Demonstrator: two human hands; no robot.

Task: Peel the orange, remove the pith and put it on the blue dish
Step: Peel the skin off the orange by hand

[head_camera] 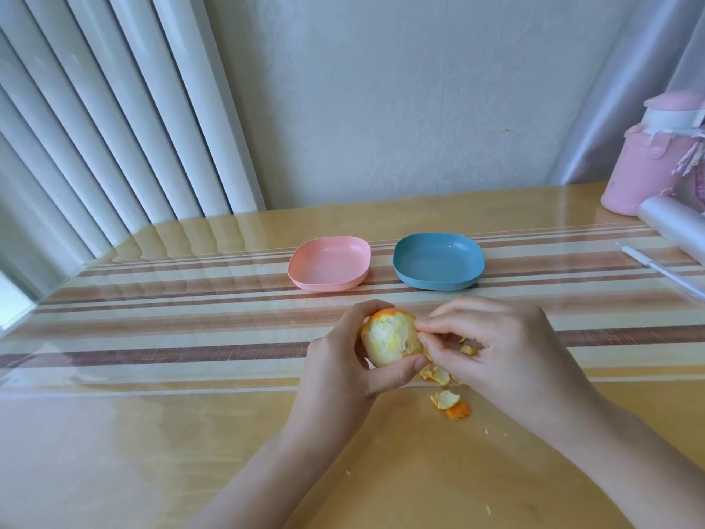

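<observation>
The left hand point(343, 360) grips the round orange point(391, 339) over the glossy striped desk point(190, 414). Its pitted white pith is mostly bared, with a rim of rind on top. The right hand point(503, 345) pinches its 3 o'clock edge. Curled peel scraps point(450, 402) lie at 5 o'clock. The smooth, rounded-square blue dish point(438, 261) sits at 1 o'clock, well apart across open desk, with a pink dish point(330, 263) just beside it.

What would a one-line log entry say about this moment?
step: peeling | left hand: holds orange | right hand: pinches at orange's edge | peel scraps: on table | blue dish: empty
</observation>
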